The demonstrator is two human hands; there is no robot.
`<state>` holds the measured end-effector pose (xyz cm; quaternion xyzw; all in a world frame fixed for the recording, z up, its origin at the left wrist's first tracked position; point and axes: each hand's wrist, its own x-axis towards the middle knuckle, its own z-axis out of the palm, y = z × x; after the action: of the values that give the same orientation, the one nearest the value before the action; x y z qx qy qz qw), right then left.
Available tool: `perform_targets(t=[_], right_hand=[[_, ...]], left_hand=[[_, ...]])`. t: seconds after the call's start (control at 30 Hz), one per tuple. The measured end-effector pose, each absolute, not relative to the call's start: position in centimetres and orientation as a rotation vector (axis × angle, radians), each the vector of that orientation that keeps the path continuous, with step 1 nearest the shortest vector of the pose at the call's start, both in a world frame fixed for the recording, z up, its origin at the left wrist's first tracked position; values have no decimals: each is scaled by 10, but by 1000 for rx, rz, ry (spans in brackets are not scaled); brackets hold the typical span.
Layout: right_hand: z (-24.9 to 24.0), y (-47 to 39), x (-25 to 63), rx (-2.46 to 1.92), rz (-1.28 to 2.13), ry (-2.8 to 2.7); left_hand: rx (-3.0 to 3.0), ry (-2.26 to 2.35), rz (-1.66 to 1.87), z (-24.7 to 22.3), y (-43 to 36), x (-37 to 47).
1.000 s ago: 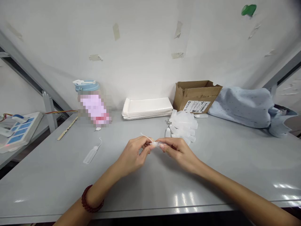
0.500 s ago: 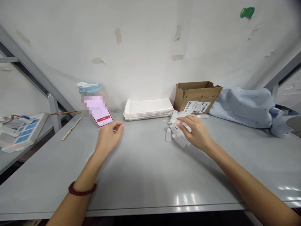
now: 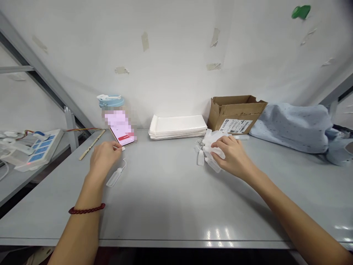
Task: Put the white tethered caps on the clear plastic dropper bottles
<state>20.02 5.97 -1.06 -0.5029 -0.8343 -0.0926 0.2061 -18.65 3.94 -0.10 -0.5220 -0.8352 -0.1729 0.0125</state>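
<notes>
The left hand (image 3: pixel 106 156) and right hand (image 3: pixel 231 152), together over the table (image 3: pixel 160 198) one second earlier, are now well apart. The left, fingers curled, meets a small white piece (image 3: pixel 123 148) below the phone (image 3: pixel 125 137); the right, fingers bent, reaches the tube pile (image 3: pixel 211 137). Neither grip can be told. One tube (image 3: pixel 114 178) lies beside the left wrist.

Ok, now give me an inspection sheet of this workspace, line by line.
Surface: gray tabletop, glossy, reflecting light.
Pieces: translucent plastic pile; lone tailed piece at left.
Clutter: phone, white stack, cardboard box, blue cloth, thin stick.
Hands: left hand at a small white piece, right hand at the translucent plastic pile; grips unclear.
Cables: red-and-yellow wires, far left.
Surroundings: white wall, tape scraps, green object.
</notes>
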Motion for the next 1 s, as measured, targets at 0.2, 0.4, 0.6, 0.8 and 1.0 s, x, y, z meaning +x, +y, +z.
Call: perform_targets(t=[0.2, 0.4, 0.6, 0.8, 1.0], right_hand=[[-12, 59, 199, -1388, -304, -2325], [-11, 53, 193, -1271, -372, -2266], [-13, 43, 182, -992, -406, -2154], [-11, 21, 144, -662, -94, -2312], [-16, 4, 48, -584, 339, -2653]], left_hand=[[-1645, -2652, -409, -4, 44, -192], [-1679, -2642, -401, -8, 47, -193], [-1733, -2627, -404, -13, 49, -193], [-1734, -2634, -469, -15, 50, -194], [-1693, -2561, -675, -11, 52, -189]])
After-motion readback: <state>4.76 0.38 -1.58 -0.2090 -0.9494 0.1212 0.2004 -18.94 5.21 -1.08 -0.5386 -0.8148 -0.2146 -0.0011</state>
